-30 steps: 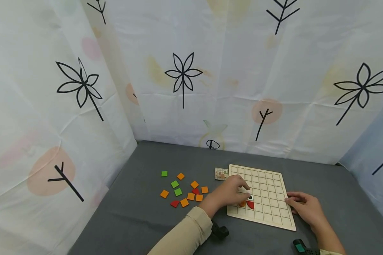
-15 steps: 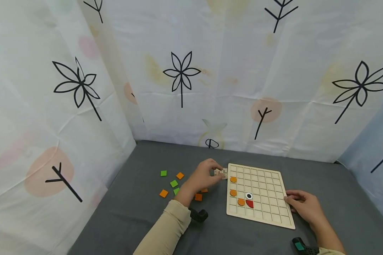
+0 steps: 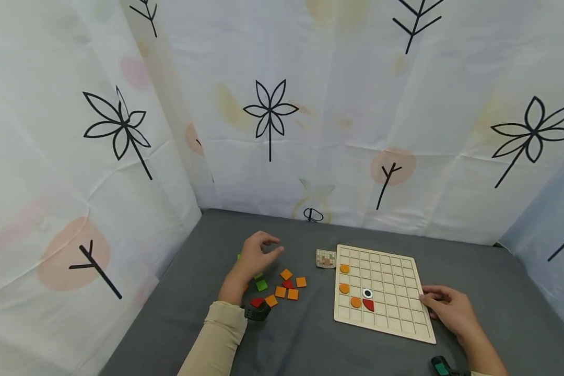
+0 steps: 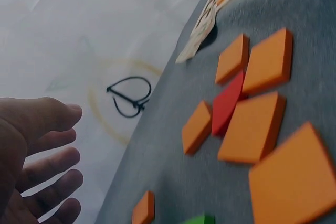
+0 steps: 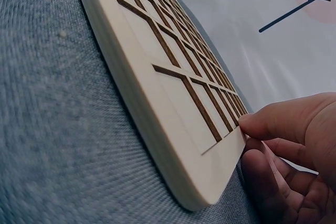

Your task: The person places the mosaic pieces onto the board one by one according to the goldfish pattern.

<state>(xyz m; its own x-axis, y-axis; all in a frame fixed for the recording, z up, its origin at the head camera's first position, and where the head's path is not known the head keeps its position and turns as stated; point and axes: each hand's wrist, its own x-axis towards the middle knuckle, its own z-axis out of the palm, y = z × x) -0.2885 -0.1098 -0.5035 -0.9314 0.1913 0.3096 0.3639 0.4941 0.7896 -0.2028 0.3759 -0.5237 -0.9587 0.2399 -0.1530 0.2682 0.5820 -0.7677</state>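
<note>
While right hand (image 3: 451, 310) grips board (image 3: 395, 287), left hand (image 3: 256, 256) above tiles (image 3: 280, 292), card (image 3: 326, 259) illegible

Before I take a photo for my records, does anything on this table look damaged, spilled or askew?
Nothing looks damaged or spilled. The slightly odd thing is the small patterned card beside the wooden board: in the left wrist view it seems partly raised off the gray tabletop, with a dark shadow beneath.
</note>
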